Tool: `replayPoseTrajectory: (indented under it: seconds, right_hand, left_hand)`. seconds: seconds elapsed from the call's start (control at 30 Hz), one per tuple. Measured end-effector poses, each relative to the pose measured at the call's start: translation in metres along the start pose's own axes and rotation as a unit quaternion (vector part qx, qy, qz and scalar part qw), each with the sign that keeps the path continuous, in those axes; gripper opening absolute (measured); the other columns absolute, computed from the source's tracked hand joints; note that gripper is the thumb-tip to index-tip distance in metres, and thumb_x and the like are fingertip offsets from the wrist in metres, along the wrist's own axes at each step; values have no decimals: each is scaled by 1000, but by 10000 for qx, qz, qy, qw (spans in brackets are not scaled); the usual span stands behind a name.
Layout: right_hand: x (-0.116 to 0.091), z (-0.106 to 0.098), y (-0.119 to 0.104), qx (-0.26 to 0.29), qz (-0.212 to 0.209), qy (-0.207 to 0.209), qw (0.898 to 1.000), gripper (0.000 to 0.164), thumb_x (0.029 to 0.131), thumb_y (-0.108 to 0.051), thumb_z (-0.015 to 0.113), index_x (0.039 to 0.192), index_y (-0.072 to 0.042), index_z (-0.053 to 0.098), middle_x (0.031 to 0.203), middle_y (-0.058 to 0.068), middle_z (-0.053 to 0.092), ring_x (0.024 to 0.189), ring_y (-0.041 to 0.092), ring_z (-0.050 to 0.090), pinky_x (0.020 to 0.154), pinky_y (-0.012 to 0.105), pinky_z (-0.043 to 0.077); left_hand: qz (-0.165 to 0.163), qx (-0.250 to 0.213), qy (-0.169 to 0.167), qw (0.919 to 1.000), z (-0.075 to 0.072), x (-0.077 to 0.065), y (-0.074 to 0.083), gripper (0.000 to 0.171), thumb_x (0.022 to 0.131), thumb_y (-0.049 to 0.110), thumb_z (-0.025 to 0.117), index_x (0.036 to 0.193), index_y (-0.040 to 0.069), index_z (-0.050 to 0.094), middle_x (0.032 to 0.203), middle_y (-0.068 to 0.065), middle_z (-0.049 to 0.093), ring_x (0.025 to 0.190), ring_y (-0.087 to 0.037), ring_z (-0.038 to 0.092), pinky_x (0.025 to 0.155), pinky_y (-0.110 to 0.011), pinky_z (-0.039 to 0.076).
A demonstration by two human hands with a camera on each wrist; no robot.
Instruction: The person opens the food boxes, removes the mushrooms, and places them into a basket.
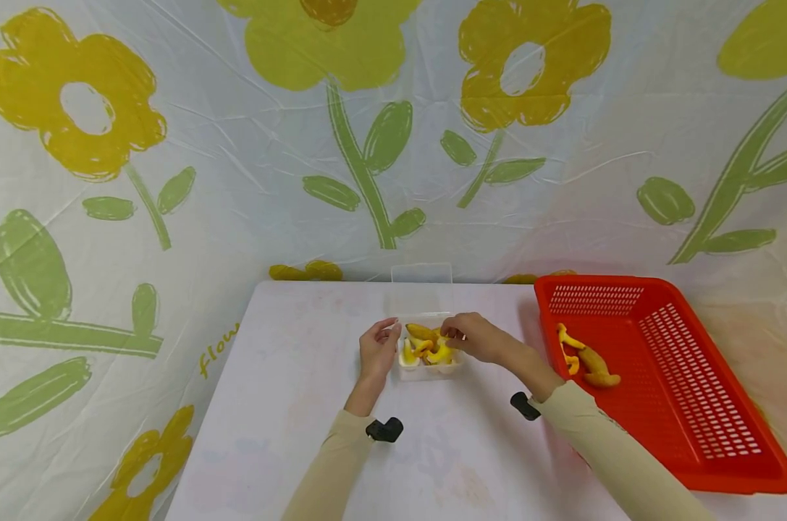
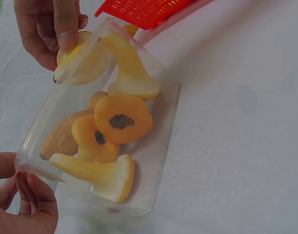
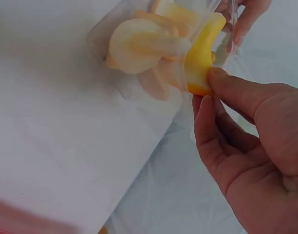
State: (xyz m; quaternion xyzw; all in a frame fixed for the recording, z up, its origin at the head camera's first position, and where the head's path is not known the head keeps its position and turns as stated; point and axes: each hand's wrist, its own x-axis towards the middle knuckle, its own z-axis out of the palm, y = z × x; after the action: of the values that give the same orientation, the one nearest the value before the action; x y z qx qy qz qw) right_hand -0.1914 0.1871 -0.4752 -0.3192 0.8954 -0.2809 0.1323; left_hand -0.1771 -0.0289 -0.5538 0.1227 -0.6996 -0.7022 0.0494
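A clear plastic box [image 1: 430, 373] with its lid [image 1: 422, 298] folded back stands on the table. Several mushrooms lie inside, among them two orange caps [image 2: 123, 117] with dark centres, a brown mushroom [image 2: 61, 136] and a pale yellow one [image 2: 98, 175] near the left end. At the box's left rim, my left hand [image 1: 376, 351] pinches the wall between thumb and fingers. My right hand [image 1: 481, 336], over the right side, pinches a yellow mushroom [image 3: 202, 56] between thumb and fingertips. That mushroom is right at the box wall, overlapping the rim in the right wrist view.
To the right stands a red plastic basket [image 1: 654, 427] with slotted walls. It holds a brown mushroom [image 1: 598, 367] and smaller yellow-orange mushrooms [image 1: 570, 338] by its left wall. Behind the white table [image 1: 289, 405] hangs a flower-printed cloth [image 1: 250, 181].
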Motion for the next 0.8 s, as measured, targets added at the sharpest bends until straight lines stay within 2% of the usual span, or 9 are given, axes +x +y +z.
replayPoseTrajectory:
  seconds: [0.2,0.37,0.53,0.8]
  right_hand:
    - [-5,-2,1,345,80,-27,9994,19,96,0,69,114,4,68,101,9,69,90,21,61,85,33,58]
    - [-12,-5,3,613,51,271,9977,21,96,-1,69,117,5,67,103,10,70,94,24,65,88,37,59]
    - [-22,-11,7,941,248,645,9932,24,97,-4,69,119,3,67,106,10,71,100,28,67,89,40,59]
    - [-42,-28,21,1363,671,924,9841,27,100,-12,67,122,3,67,105,10,70,99,29,67,85,30,59]
  left_hand:
    - [-8,41,-6,10000,0,0,1,25,98,11,70,119,-3,72,87,-10,66,62,-8,51,56,-16,45]
    - [0,49,-1,10000,0,0,1,26,98,11,70,119,-4,71,87,-10,66,62,-8,51,56,-16,45]
    - [-12,52,-26,10000,0,1,1,28,98,12,70,120,-4,71,87,-11,66,61,-9,50,55,-16,44]
    - [-67,107,-41,9999,0,2,-1,29,98,12,70,121,-5,70,88,-10,66,63,-9,51,56,-16,45]
